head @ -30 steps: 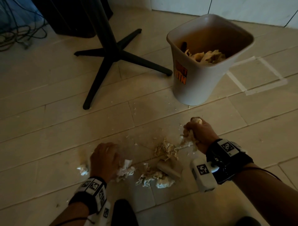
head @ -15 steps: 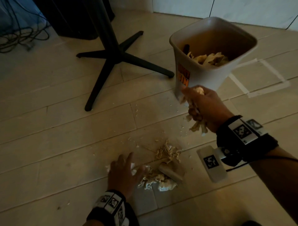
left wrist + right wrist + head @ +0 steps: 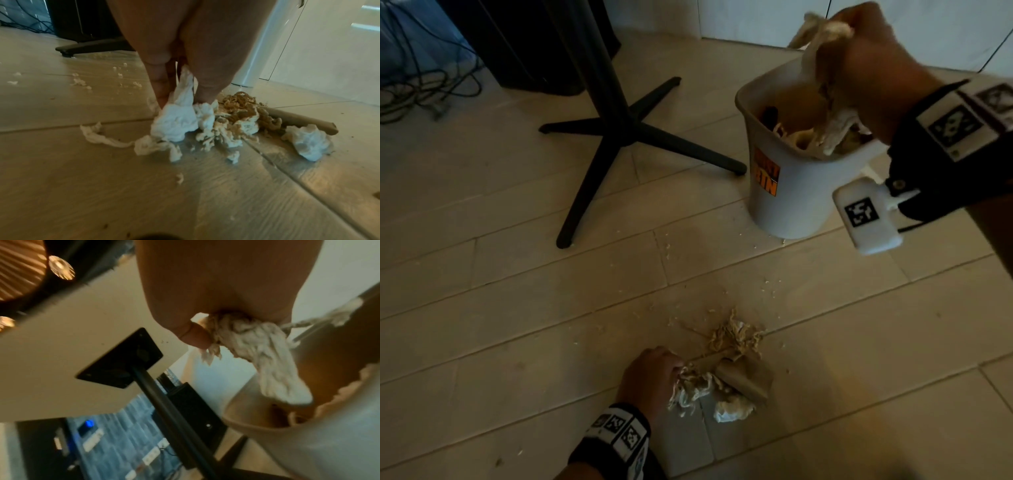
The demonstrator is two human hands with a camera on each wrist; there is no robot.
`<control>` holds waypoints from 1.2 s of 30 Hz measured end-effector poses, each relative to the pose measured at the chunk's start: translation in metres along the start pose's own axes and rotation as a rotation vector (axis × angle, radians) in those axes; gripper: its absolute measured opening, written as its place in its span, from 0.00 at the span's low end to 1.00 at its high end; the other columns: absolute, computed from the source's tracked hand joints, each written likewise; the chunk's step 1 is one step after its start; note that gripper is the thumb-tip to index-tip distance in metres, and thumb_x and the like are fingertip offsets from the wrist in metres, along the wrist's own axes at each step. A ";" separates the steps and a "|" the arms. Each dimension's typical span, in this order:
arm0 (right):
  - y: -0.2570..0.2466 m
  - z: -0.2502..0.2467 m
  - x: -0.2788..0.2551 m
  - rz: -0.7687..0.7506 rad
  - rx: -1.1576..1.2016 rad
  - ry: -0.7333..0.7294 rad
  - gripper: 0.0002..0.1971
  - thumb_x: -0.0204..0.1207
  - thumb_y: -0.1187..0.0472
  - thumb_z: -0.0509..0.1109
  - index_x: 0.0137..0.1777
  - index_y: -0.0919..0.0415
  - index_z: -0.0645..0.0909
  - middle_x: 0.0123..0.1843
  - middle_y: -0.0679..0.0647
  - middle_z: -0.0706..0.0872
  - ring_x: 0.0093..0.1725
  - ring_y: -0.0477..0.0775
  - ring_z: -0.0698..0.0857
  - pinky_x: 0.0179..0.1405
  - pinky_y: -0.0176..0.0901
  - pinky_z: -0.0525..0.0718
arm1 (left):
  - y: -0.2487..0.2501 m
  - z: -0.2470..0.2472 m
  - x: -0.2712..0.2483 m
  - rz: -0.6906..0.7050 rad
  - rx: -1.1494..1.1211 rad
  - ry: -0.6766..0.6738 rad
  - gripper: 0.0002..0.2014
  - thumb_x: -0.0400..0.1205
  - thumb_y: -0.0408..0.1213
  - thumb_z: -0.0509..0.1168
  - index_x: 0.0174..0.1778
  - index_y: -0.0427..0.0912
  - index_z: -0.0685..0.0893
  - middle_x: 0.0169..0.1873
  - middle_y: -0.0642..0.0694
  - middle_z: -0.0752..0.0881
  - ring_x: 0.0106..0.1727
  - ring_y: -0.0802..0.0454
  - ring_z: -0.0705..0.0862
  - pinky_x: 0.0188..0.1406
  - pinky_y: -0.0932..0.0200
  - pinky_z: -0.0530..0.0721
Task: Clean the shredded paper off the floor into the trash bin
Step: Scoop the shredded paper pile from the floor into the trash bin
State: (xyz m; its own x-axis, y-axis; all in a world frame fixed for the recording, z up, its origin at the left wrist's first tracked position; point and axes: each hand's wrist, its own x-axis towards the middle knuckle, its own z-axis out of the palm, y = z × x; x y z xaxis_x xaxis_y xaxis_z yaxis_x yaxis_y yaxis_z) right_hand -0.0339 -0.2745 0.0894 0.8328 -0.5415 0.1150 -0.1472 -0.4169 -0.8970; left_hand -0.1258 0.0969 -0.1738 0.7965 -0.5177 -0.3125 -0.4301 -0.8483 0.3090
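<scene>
At about 7 o'clock in the head view, the left hand (image 3: 650, 377) is down on the floor (image 3: 517, 308), its fingers (image 3: 158, 84) and thumb closed together on a white wad of shredded paper (image 3: 176, 123) at the left edge of the pile. More of the pile (image 3: 732, 339) spreads toward 3 o'clock from those fingers: tan shreds, a crumpled white ball and a cardboard tube (image 3: 743, 380) lying on its side, touching the shreds. Small crumbs dot the floor toward 12 o'clock. A black table base (image 3: 619, 133) stands at 11 o'clock. At 1 o'clock sits the trash bin (image 3: 791, 205), already holding paper. The right hand (image 3: 866, 68) hangs over the bin's mouth, fingers clenched round a clump of shredded strips (image 3: 257, 350) that dangle below the fist into the opening.
</scene>
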 end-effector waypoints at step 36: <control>0.121 0.094 -0.218 0.911 0.931 -0.442 0.36 0.82 0.32 0.52 0.56 0.64 0.88 0.52 0.61 0.91 0.48 0.56 0.91 0.52 0.50 0.87 | 0.138 -0.068 0.027 0.231 -0.707 0.290 0.06 0.78 0.34 0.71 0.48 0.48 0.86 0.45 0.55 0.86 0.47 0.61 0.85 0.47 0.65 0.85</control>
State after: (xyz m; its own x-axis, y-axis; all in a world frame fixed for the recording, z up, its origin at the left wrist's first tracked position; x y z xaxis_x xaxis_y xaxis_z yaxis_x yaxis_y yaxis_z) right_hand -0.1830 -0.1383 -0.0848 0.7605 -0.0090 -0.6493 -0.4649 0.6906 -0.5541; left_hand -0.1351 -0.0262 -0.0787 0.8409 -0.5393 0.0455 -0.3038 -0.4008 0.8643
